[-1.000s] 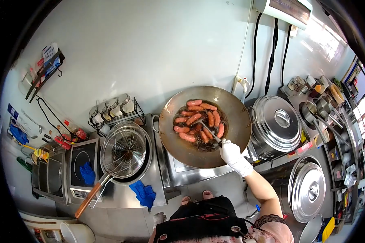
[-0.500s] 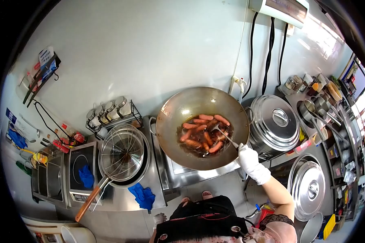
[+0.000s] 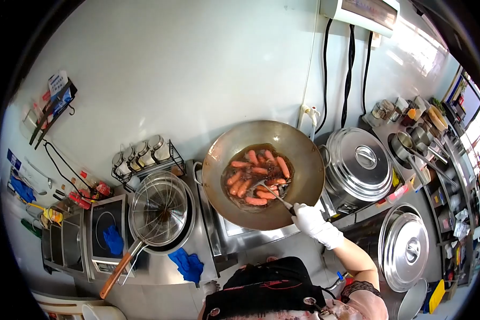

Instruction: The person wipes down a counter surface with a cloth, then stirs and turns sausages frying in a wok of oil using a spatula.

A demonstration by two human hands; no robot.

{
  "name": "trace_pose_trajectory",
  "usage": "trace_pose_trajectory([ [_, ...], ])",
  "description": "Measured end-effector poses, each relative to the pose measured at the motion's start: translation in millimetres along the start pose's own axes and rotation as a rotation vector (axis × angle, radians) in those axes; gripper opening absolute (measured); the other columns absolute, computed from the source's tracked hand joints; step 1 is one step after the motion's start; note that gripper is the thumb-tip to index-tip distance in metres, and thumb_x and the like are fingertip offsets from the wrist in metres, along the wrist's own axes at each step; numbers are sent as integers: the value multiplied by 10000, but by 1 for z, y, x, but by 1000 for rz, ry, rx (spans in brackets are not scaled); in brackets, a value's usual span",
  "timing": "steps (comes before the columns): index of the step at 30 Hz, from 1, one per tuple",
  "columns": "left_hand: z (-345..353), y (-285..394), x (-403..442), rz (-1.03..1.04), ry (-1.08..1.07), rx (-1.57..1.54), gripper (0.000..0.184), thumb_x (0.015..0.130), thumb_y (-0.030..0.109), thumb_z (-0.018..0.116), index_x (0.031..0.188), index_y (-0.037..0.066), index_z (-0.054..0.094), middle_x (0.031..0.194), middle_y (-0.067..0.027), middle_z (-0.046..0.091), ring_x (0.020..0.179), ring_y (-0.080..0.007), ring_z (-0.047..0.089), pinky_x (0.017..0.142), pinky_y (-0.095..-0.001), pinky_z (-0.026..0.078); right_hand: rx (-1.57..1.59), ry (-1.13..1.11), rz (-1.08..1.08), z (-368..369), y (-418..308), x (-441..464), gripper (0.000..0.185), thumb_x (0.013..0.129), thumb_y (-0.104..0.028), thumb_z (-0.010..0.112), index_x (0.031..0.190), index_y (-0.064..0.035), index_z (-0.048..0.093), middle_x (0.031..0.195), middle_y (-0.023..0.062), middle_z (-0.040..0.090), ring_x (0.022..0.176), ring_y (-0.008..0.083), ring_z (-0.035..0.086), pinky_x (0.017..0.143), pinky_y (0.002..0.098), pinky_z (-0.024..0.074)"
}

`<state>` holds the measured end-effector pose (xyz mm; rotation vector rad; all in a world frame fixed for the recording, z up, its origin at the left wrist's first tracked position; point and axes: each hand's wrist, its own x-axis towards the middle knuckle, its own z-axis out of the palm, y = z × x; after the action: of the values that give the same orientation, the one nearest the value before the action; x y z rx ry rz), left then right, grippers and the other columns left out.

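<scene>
A large metal wok (image 3: 309,176) sits on the stove, with dark liquid and several reddish sausages (image 3: 240,186) in it. My right hand (image 3: 312,221), in a white glove, is closed round the handle of a metal spatula (image 3: 280,200). The spatula's head dips among the sausages, partly under the liquid, so its exact shape is hard to see. My left hand (image 3: 211,287), also gloved, hangs low beside the black apron (image 3: 272,282), away from the wok. Its fingers are too small and partly hidden to make out.
Left of the wok, a wire strainer (image 3: 160,205) with a wooden handle rests over a pot. A blue cloth (image 3: 188,265) lies on the counter edge, near a rack of jars (image 3: 146,160). Lidded steel pots (image 3: 360,160) stand on the right.
My right hand has moved left and down in view with the spatula, whose head shifted left through the sausages. The sausages lie differently. The whole view has shifted slightly.
</scene>
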<state>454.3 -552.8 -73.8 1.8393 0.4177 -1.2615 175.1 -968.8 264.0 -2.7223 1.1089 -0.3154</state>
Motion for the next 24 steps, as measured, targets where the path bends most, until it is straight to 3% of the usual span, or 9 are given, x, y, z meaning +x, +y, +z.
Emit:
trace_pose_trajectory([
  [1,0,0,0,-2,15,13,179,837,148,541,874,-14,607,641,-125,591,474,-221,545,410,-326,397,77,-75,82,-1,-7,9,236,747,-193,665,859,-14,559,750,178,622,696,347,643,618,423,518],
  [4,0,3,0,-2,43,25,178,836,146,542,873,-15,606,640,-129,590,472,-223,543,408,-328,397,14,-11,94,22,-7,33,238,746,-202,657,863,-14,568,747,166,628,673,334,645,611,414,525],
  [6,0,2,-1,2,52,27,177,836,145,542,873,-16,605,640,-132,589,470,-224,542,407,-330,396,-59,50,70,38,1,47,218,752,-199,638,856,-17,578,719,140,623,611,298,644,553,389,527],
  [9,1,-3,-1,12,74,9,175,835,144,543,872,-17,604,640,-136,588,468,-226,541,405,-333,395,-307,318,38,50,11,64,133,863,-103,488,765,-58,566,603,69,570,466,219,606,400,339,477],
  [14,4,-7,-12,21,124,5,174,834,141,543,870,-18,602,639,-141,587,464,-229,539,403,-336,395,-399,329,56,42,32,59,143,890,-109,489,780,-54,562,626,74,573,490,211,606,411,334,477],
  [16,8,4,-42,158,122,-103,176,825,132,547,881,-25,603,653,-169,596,470,-247,551,407,-346,408,-450,288,40,31,36,46,127,882,-97,495,782,-60,562,636,67,574,495,198,606,415,319,481],
  [19,4,-7,-8,-35,59,-19,192,832,126,529,915,-35,592,661,-178,600,475,-263,554,408,-360,414,-484,233,18,17,38,25,106,869,-94,512,780,-66,562,639,59,574,495,186,606,417,304,485],
  [22,6,-4,-14,-15,22,-40,207,847,137,505,929,-38,579,667,-179,599,490,-274,559,408,-369,414,-493,153,20,10,38,4,102,863,-91,491,854,-33,575,647,82,588,492,210,609,429,322,487],
  [24,6,-7,-10,5,-17,-57,222,861,147,480,942,-41,567,673,-180,598,504,-284,565,408,-378,414,-483,164,28,13,38,-6,88,844,-115,517,815,-53,572,633,75,585,482,213,605,435,326,488],
])
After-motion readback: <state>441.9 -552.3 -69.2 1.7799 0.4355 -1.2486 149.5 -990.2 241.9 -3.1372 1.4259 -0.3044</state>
